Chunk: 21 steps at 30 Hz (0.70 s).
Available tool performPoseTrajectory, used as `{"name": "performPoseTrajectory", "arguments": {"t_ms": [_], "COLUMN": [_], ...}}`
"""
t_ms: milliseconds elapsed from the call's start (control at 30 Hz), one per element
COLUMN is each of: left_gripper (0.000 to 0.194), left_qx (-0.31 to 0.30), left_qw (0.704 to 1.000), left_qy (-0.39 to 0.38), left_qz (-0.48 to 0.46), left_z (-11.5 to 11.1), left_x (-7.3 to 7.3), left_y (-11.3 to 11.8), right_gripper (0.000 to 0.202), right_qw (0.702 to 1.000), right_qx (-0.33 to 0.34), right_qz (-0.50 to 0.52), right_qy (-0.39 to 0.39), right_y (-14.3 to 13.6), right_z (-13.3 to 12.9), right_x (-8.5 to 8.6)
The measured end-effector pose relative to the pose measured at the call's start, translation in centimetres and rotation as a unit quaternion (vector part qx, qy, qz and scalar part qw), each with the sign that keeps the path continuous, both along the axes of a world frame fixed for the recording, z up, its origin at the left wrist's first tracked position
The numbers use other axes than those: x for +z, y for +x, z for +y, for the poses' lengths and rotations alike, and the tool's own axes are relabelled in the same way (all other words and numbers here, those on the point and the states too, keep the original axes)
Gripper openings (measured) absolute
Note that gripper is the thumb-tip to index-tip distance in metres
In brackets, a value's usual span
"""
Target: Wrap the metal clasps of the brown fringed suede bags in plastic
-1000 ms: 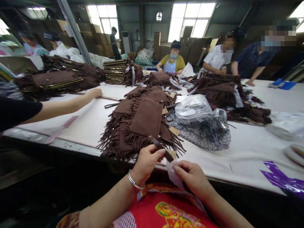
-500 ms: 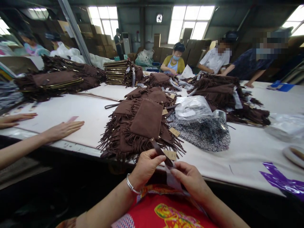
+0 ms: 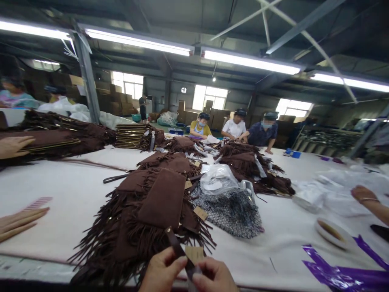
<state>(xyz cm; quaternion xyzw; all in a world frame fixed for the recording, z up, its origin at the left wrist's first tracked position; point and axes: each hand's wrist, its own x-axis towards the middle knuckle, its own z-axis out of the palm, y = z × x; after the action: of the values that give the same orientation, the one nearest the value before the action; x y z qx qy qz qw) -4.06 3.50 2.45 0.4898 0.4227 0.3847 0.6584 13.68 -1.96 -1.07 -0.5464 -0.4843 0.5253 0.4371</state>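
Low in the head view, my left hand (image 3: 164,269) pinches a dark brown leather strap (image 3: 175,242) between thumb and fingers. Just beside it, my right hand (image 3: 214,276) is closed on the strap's lower part, whose end is cut off by the frame. A tan card tag (image 3: 195,254) shows right behind my fingers. Beyond my hands lies a heap of brown fringed suede pouches (image 3: 162,198), with another tag (image 3: 200,213) at its right edge. A black-and-white knitted item (image 3: 227,211) lies right of the heap, partly under a clear plastic bag (image 3: 217,178).
More brown pouches are stacked at the back left (image 3: 130,136) and back right (image 3: 240,162). Co-workers' hands appear at left (image 3: 22,223) and right (image 3: 366,194). A tape roll (image 3: 332,233) and purple plastic (image 3: 337,271) lie on the white table (image 3: 282,227).
The view has tilted up, bringing ceiling lights in and leaving my hands lower in frame, still on the strap. One co-worker's hand at left is now by the pouch pile; another arm appears at right.
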Motion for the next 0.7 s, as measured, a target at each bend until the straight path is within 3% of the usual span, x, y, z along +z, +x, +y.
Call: {"name": "performPoseTrajectory", "arguments": {"t_ms": [133,233,367,467,600,700], "left_gripper": [0.028,0.028,0.028,0.029,0.018,0.007], "left_qx": [-0.060,-0.058,-0.039,0.005,0.100,0.110], "left_qw": [0.998,0.996,0.961,0.933,0.931,0.933], "left_qy": [-0.004,-0.052,-0.210,-0.293,-0.291,-0.286], "left_qz": [-0.015,-0.049,-0.174,-0.209,-0.198,-0.189], "left_z": [-1.0,-1.4,-0.4,1.3,2.8,2.8], "left_x": [0.6,0.4,-0.2,-0.6,-1.0,-1.1], "left_y": [0.2,0.3,-0.4,-0.4,0.9,1.9], "right_gripper": [0.027,0.029,0.031,0.034,0.037,0.039], "right_qw": [0.999,0.999,0.998,0.993,0.991,0.992], "right_qx": [-0.014,-0.022,-0.011,-0.001,0.001,-0.018], "right_qz": [-0.030,-0.040,0.002,0.038,0.043,0.011], "right_qy": [-0.010,-0.023,-0.070,-0.111,-0.130,-0.125], "right_y": [-1.5,-1.9,-1.0,-0.5,-0.6,-0.6], "right_z": [-0.1,-0.2,-1.1,-2.0,-2.4,-1.9], "right_x": [2.6,3.8,3.9,3.8,3.5,3.1]}}
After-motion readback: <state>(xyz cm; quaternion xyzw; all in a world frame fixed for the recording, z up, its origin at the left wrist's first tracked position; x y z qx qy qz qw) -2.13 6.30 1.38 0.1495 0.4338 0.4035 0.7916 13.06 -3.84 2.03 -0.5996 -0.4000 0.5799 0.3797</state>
